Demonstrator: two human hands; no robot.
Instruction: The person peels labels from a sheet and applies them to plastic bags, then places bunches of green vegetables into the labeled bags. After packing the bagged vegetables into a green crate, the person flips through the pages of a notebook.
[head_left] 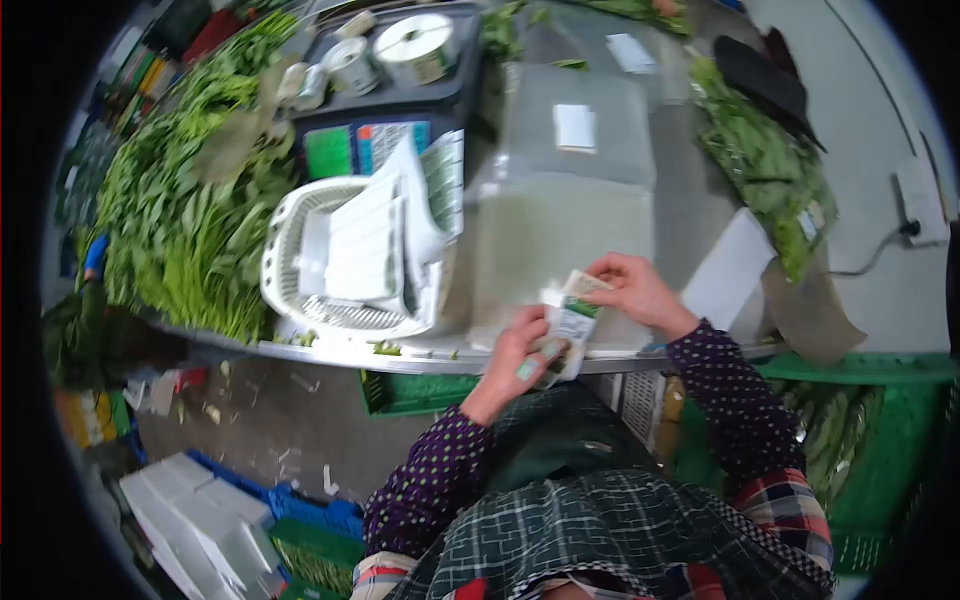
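Note:
A strip of white and green labels (575,322) is held between my two hands at the table's front edge. My left hand (515,358) has its fingers closed around the strip's lower end, and a small pale label shows by those fingers. My right hand (637,292) pinches the upper end between thumb and fingers. Beyond them lies a stack of clear plastic bags (560,235), with a white label (575,128) farther up on it. The print on the strip is too blurred to read.
On the left are a white basket (275,245) of papers, a heap of leafy greens (190,210) and a dark tray (462,60) with label rolls (412,48). Bagged greens (765,165) lie to the right. Green crates (860,370) stand below the table edge.

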